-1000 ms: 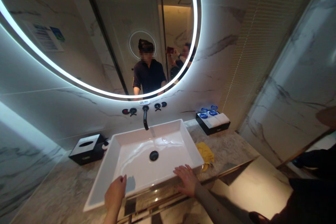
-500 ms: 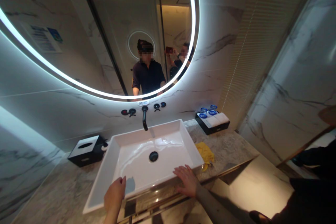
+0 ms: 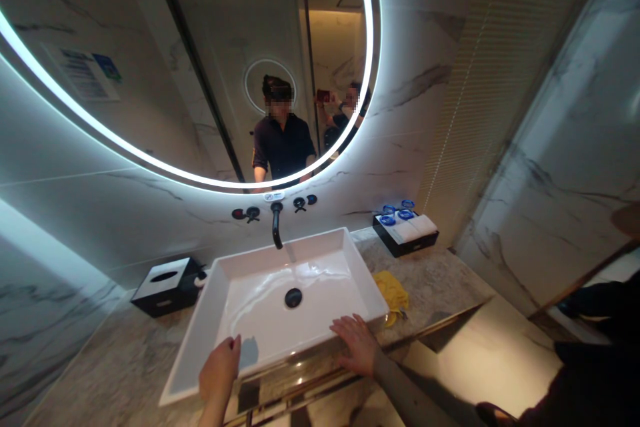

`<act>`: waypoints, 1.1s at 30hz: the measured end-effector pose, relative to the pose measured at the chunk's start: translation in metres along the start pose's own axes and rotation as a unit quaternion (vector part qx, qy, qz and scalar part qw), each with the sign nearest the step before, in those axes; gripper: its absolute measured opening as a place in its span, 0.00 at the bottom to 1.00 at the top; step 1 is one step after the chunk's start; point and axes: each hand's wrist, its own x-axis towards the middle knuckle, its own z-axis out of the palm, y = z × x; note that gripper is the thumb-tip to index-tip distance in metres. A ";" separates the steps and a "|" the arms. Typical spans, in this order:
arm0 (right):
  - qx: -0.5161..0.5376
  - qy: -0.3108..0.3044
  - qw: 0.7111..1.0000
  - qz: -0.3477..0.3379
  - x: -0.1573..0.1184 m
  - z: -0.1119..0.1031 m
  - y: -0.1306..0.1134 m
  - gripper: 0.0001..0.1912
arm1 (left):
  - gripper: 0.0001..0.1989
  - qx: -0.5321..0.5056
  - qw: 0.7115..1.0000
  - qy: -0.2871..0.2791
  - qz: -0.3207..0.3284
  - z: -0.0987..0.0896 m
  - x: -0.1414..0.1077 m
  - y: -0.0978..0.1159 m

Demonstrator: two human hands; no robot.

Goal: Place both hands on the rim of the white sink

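A white rectangular sink (image 3: 320, 280) with a dark round drain (image 3: 293, 298) sits on the marble counter (image 3: 125, 360). My left hand (image 3: 220, 363) is at the sink's front left, fingers curled together and partly hidden from view; whether anything is inside them does not show. My right hand (image 3: 356, 343) lies at the front rim near the right corner, palm down with fingers spread, holding nothing. Above the basin a black faucet (image 3: 277, 225) comes out of the wall between two knobs. A yellow cloth (image 3: 391, 293) lies crumpled beside the sink's right edge.
On the left stands a black and silver tissue box (image 3: 165, 287). A black tray (image 3: 407, 243) at the back right holds a white towel and several blue-topped items. A lit round mirror (image 3: 373, 27) reflects two people. Dark clothing (image 3: 595, 380) shows at the right edge.
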 end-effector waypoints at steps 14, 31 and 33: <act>0.002 -0.007 1.000 0.013 -0.002 -0.004 -0.006 0.42 | 0.25 0.000 1.000 0.007 -0.003 0.000 -0.003 0.001; 0.001 -0.010 1.000 0.010 0.000 0.000 -0.001 0.43 | 0.26 0.000 1.000 -0.003 -0.009 -0.001 -0.002 0.002; 0.001 -0.008 1.000 0.006 0.000 0.000 0.000 0.42 | 0.26 0.003 1.000 0.000 -0.007 -0.001 -0.003 0.002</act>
